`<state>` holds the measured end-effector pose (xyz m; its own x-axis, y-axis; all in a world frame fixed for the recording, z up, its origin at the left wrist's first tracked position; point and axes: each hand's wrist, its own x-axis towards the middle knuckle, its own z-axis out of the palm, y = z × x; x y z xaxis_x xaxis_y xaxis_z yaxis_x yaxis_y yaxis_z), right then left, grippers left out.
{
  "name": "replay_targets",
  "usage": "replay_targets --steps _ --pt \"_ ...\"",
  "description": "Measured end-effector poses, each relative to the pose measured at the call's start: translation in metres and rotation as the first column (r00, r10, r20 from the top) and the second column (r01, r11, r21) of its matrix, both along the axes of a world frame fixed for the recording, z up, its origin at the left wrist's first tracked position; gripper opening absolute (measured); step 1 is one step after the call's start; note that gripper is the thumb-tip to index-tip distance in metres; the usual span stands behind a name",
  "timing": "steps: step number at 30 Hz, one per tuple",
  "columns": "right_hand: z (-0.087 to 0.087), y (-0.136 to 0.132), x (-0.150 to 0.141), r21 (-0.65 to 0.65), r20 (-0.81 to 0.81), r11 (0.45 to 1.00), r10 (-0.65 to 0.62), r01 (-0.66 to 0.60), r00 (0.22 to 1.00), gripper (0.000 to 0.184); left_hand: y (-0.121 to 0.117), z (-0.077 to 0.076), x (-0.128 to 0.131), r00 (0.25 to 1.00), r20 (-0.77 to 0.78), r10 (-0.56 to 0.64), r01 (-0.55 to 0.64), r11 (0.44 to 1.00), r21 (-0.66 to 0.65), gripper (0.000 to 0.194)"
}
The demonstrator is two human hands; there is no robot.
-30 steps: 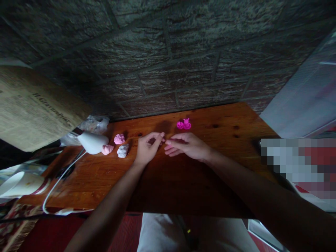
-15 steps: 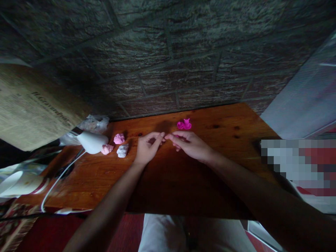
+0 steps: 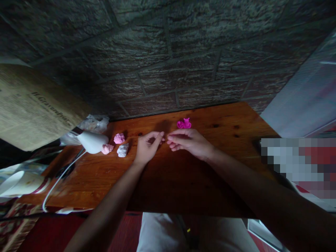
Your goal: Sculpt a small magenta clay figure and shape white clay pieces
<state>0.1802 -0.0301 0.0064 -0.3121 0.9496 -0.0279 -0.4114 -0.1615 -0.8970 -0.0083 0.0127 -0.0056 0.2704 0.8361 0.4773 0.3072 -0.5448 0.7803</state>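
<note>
Over the middle of the wooden table, my left hand [image 3: 149, 147] has thumb and fingertips pinched together. Whatever lies in that pinch is too small or too hidden to make out. Just to its right, my right hand [image 3: 190, 142] has its thumb and fingers drawn together, the tips a small gap from the left fingertips; what they hold, if anything, cannot be made out. Behind the right hand lie bright magenta moulded pieces [image 3: 184, 123]. Left of my left hand are a pink lump [image 3: 119, 138], a paler pink lump [image 3: 107, 149] and a whitish lump [image 3: 123, 150], all rough and dough-like.
A white lamp-like object [image 3: 94, 141] with a white cable [image 3: 61, 176] stands at the table's left. Beside it are a clear plastic bag [image 3: 94, 123], a paper cup [image 3: 22, 183] and a large brown paper sheet or bag [image 3: 34, 108]. A stone wall [image 3: 157, 59] borders the back.
My right fingertips have moved slightly apart from the left ones, and the right hand's fingers have shifted. My left hand stays in nearly the same place.
</note>
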Motion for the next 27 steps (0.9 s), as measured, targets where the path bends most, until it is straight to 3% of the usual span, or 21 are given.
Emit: replay_targets --steps 6,10,12,14,18,20,22,25,27 --pt "0.007 -0.002 0.000 -0.011 0.040 1.000 0.001 -0.001 0.999 0.022 0.001 0.002 -0.001 0.999 -0.036 0.016 -0.015 1.000 0.026 0.030" --pt "0.003 -0.001 0.000 -0.005 0.071 1.000 -0.029 0.030 0.997 0.016 0.010 0.017 -0.027 0.963 -0.187 0.193 -0.157 0.969 0.192 0.026" --pt "-0.002 0.001 0.000 -0.009 0.117 0.999 -0.040 0.041 0.992 0.011 0.016 0.024 -0.046 0.921 -0.261 0.288 -0.237 0.949 0.210 0.033" --pt "-0.005 0.003 0.000 -0.007 0.164 0.999 -0.040 0.042 0.986 0.007 0.021 0.026 -0.060 0.877 -0.384 0.288 -0.265 0.958 0.112 0.044" --pt "-0.005 0.005 0.002 0.018 0.294 1.000 -0.025 0.020 0.955 0.007 0.025 0.018 -0.071 0.849 -0.527 0.050 -0.144 0.980 -0.138 0.055" --pt "-0.003 0.005 0.005 0.073 0.393 0.997 -0.051 0.025 0.918 0.006 0.026 0.012 -0.071 0.874 -0.485 -0.034 -0.071 0.978 -0.197 0.050" --pt "-0.001 0.004 0.008 0.209 0.512 0.977 -0.142 0.038 0.847 0.006 0.026 0.010 -0.069 0.902 -0.425 -0.082 -0.023 0.971 -0.237 0.045" --pt "-0.002 0.003 0.010 0.457 0.663 0.889 -0.337 -0.004 0.669 0.008 0.022 0.010 -0.063 0.940 -0.328 -0.100 0.009 0.964 -0.267 0.044" --pt "-0.004 0.002 0.010 0.529 0.720 0.844 -0.392 -0.087 0.572 0.016 0.018 0.012 -0.055 0.968 -0.234 -0.088 0.027 0.967 -0.253 0.048"
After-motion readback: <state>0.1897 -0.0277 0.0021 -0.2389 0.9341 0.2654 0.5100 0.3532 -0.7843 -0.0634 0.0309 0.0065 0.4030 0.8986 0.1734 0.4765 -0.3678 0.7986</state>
